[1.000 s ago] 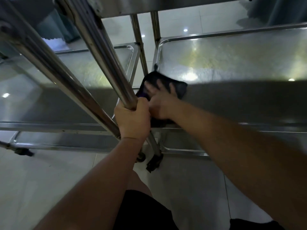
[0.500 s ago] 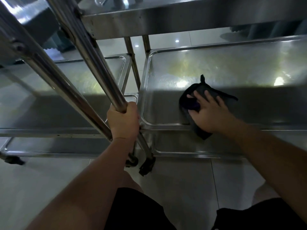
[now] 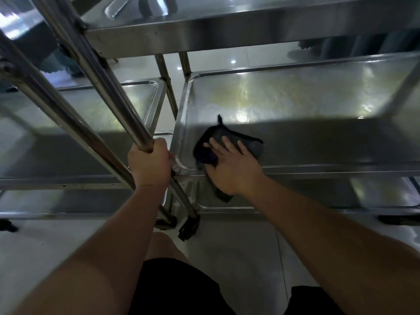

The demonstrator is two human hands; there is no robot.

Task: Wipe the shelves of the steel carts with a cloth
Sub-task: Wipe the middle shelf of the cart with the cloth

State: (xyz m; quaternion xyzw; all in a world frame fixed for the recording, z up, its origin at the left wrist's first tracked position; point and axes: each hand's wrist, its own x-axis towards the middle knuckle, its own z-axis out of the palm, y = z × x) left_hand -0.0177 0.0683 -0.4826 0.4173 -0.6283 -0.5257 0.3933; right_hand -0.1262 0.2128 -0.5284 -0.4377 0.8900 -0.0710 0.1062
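Two hands working, centre frame: left hand [image 3: 148, 164] gripping cart post [image 3: 127, 120]; right hand [image 3: 231, 169] pressing flat, fingers straight, on dark cloth [image 3: 227, 144] at middle shelf [image 3: 318, 142] near-left corner. Advice: be keeping even pressure, overlapping strokes toward far yellowish smears [image 3: 229, 96].

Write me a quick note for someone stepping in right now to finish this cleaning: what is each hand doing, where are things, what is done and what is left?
Left hand: grips the upright steel post at the corner of the right cart, steadying it.
Right hand: fingers flat, pressing the dark cloth onto the middle shelf of the right cart, near its front left corner.
Done: cannot tell for sure; yellowish smears show on the far half of this shelf.
Left: likely the rest of this shelf, the bottom shelf, and the left cart's shelf.
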